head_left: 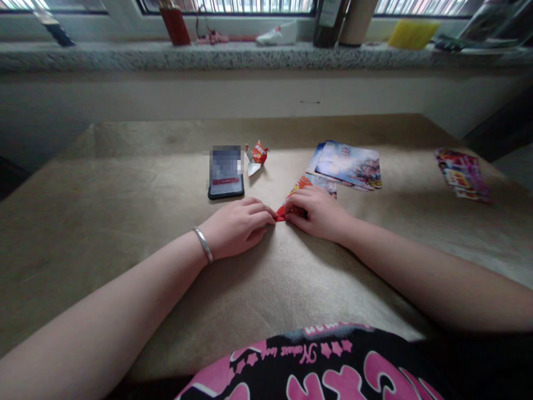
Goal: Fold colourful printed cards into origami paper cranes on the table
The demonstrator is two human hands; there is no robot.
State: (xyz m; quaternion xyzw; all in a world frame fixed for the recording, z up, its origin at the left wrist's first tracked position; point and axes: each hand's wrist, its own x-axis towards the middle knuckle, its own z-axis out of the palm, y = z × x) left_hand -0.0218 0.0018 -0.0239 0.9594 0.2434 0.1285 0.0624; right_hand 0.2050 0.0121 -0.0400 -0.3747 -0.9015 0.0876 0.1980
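A folded piece of red and orange printed paper [281, 214] lies on the table in front of me. My left hand [244, 225], with a silver bangle on the wrist, has its fingertips on the paper's left corner. On its right side my right hand [314, 211] bends its fingers and thumb together over the paper, hiding much of it. Just beyond my hands stands a small folded paper crane [257, 158] in red, orange and white. To its left is a phone [226, 172], its screen blurred out.
Several printed sheets [347, 164] overlap beyond my right hand. Further right lies a fanned pile of pink and red printed papers [463, 175]. Behind the table [145, 166], a granite windowsill [241, 57] holds a red bottle [175, 23], a yellow sponge-like block [413, 34] and other items.
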